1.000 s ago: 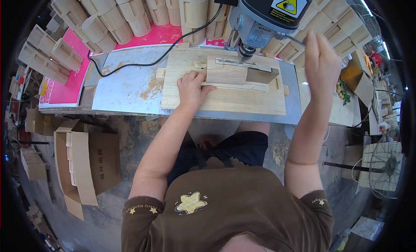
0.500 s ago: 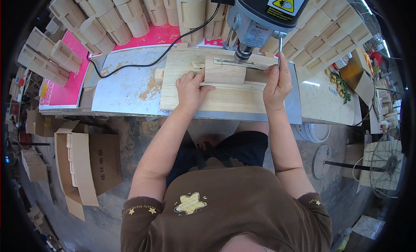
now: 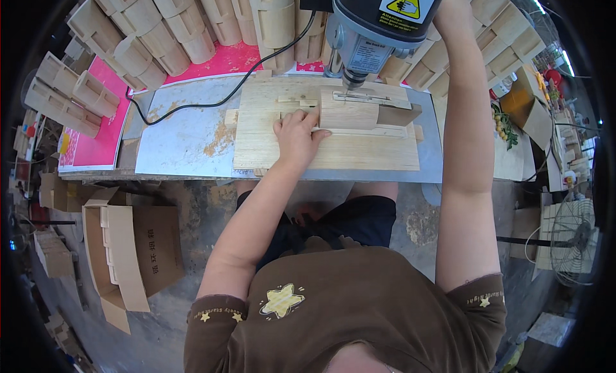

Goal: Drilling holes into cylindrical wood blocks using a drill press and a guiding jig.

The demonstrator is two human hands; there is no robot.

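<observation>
Under the chuck (image 3: 353, 78) of a bench drill press (image 3: 372, 33) lies a pale wooden block (image 3: 350, 114) with a rounded face and a slotted metal strip (image 3: 366, 98) along its top. My left hand (image 3: 297, 138) grips its left end, fingers at the end and thumb along the near lower edge. A flat wooden board (image 3: 327, 155) lies beneath, and a brownish piece (image 3: 399, 114) sticks out at the block's right end. My right hand (image 3: 453, 12) reaches up beside the drill head, its fingers hidden behind it. The drill tip stands close over the strip.
Stacks of hollowed wooden pieces (image 3: 167, 29) line the back of the bench on pink sheeting (image 3: 234, 55). A black cable (image 3: 192, 108) curves across the left side. An open cardboard box (image 3: 144, 257) stands on the floor at left, a fan (image 3: 571, 241) at right.
My right hand has left the drill's lever and gone up to the right side of the drill head. The block has shifted right under the chuck, my left hand with it.
</observation>
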